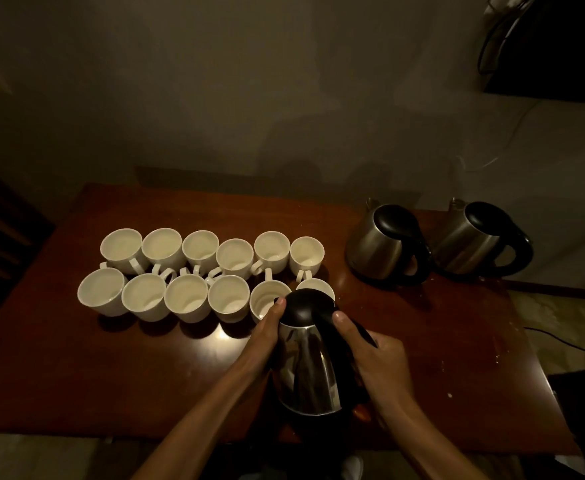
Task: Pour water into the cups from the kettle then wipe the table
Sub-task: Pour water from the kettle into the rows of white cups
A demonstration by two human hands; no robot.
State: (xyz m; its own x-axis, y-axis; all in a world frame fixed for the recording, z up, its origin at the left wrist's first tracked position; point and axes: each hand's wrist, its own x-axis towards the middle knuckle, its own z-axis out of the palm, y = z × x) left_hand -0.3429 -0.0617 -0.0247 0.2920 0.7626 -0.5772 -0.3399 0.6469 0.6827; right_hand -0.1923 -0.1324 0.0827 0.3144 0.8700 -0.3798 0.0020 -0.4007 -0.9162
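On the dark wooden table point(111, 375), twelve white cups point(187, 299) stand in two touching rows of six, and the dim light does not show which of them hold water. At the right end of the near row, the fifth cup point(267, 303) sits just beside the left hand point(267, 327), whose straight fingers press flat against the side and lid edge of the steel kettle point(305, 368). The kettle is tipped forward off the table, and its black lid point(305, 306) hides part of the sixth cup point(315, 285) and the spout. The right hand point(377, 362) grips the black handle point(362, 334), thumb on top. Two spare kettles point(381, 244) stand upright at the back right. The pouring step appears to be in hand. Next the spout needs holding steady over one rim, tilted slowly; wiping comes later.
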